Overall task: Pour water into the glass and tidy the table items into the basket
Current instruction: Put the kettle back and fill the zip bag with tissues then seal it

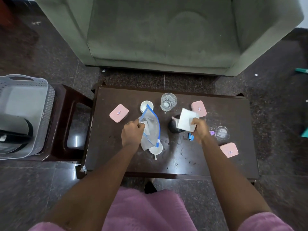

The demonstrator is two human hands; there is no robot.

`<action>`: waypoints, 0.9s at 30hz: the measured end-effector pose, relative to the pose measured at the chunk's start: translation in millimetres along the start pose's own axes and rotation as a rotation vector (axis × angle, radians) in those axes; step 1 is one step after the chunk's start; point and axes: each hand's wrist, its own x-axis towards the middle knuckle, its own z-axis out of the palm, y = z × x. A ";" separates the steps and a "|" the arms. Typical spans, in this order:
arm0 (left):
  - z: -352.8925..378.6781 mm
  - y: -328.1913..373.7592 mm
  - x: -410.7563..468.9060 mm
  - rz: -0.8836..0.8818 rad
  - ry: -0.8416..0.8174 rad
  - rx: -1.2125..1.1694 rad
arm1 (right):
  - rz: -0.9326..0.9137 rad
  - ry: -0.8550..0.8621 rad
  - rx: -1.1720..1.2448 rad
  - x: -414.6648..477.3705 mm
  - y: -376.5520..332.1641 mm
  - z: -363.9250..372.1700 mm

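The left hand [132, 130] pinched the mouth of the limp, slippery zip bag [150, 129], best held by its blue rim. The right hand [199, 129], fingers curled, gripped a light, soft napkin [186, 120]. Both were just nearer than the glass [168, 101]. The basket [50, 100] stood well left of it.

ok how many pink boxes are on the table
3 pink boxes: one left of the white cup, one right of the glass partly behind the paper, one near the table edge, front right. None looks hidden.
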 end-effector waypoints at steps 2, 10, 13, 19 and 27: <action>1.7 -1.3 1.9 0.002 0.021 0.007 | 0.055 0.022 0.105 9.4 8.8 -9.7; 7.5 3.7 7.7 0.025 0.069 0.002 | 0.022 0.299 -0.372 40.1 32.0 -30.4; 9.2 8.2 8.4 0.039 0.071 0.013 | 0.179 0.298 -0.517 43.9 28.7 -28.0; 10.0 17.3 8.2 0.059 0.042 0.017 | 0.328 0.141 -0.228 48.2 22.4 -20.9; 10.7 21.8 16.1 0.082 0.041 0.012 | -0.194 0.194 -0.927 53.2 7.4 2.9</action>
